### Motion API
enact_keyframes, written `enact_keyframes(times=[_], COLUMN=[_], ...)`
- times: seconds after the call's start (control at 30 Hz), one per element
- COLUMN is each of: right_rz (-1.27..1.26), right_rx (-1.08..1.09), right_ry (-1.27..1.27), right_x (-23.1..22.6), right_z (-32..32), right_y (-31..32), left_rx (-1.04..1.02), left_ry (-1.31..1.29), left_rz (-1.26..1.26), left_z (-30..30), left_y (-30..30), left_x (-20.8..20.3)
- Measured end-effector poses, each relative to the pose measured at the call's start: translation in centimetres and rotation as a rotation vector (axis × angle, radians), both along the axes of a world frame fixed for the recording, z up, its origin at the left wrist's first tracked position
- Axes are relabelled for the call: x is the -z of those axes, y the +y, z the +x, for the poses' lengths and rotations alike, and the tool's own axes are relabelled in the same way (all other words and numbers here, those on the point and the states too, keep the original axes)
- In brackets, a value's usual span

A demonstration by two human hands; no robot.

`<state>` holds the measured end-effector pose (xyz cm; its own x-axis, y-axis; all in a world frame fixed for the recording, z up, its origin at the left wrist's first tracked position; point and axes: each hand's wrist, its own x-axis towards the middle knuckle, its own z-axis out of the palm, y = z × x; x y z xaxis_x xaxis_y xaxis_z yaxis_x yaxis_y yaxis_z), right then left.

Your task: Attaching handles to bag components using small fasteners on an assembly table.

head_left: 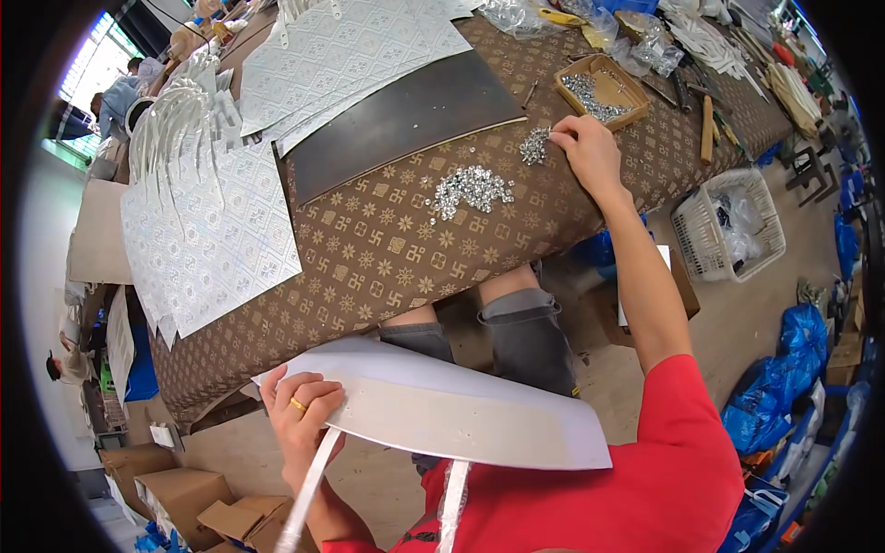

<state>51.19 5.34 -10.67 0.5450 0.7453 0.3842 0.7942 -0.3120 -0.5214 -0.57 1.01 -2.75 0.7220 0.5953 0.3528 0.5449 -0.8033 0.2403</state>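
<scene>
Right, so the left hand (pixel 302 405) is clamped on the left end of a white panel (pixel 461 410), fingers curled over its face, a gold ring on 1 of them. The panel lies slantwise over the person's lap, near the red shirt (pixel 608 493), with 2 white straps (pixel 454 498) hanging from its lower edge and a few small holes showing in its face. Farther off, the right hand (pixel 585 152) reaches across the table (pixel 350 249), thumb and fingertips drawn close at the edge of a small heap of shiny metal pieces (pixel 532 147); whether they pinch a piece, I can't tell from here.

Just beside that hand sits a cardboard tray (pixel 631 120) with more metal bits in it, and nearer the person, to the left, a bigger pile of metal pieces (pixel 470 192) is spread on the brown patterned cloth. Beyond that pile lies a flat dark board (pixel 406 120), with a pale patterned sheet (pixel 369 64) along its far edge and another stack of patterned sheets (pixel 217 244) to its left. A wooden-handled tool (pixel 707 129) lies to the right of the tray. Down past the table's right edge, a white basket (pixel 696 235) holds clear plastic, and blue bags (pixel 765 382) slump on the floor nearby
</scene>
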Motion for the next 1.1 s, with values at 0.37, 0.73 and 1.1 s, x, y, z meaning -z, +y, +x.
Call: enact_keyframes(times=[0.37, 0.73, 1.1], right_rz=[0.115, -0.492, -0.705], right_rx=[-0.506, -1.176, -1.201], right_ry=[1.268, 1.504, 1.475], right_x=[-3.4, -3.5, -5.1], right_z=[-9.8, -24.6, -24.9], right_y=[-3.1, -5.7, -5.1], left_rx=[0.035, 0.094, 0.145], left_ry=[-0.094, -0.373, -0.304], left_rz=[0.286, 0.270, 0.118], left_z=[2.7, 3.6, 4.1], left_y=[-2.0, -0.8, 0.2], left_x=[0.7, 3.1, 0.5])
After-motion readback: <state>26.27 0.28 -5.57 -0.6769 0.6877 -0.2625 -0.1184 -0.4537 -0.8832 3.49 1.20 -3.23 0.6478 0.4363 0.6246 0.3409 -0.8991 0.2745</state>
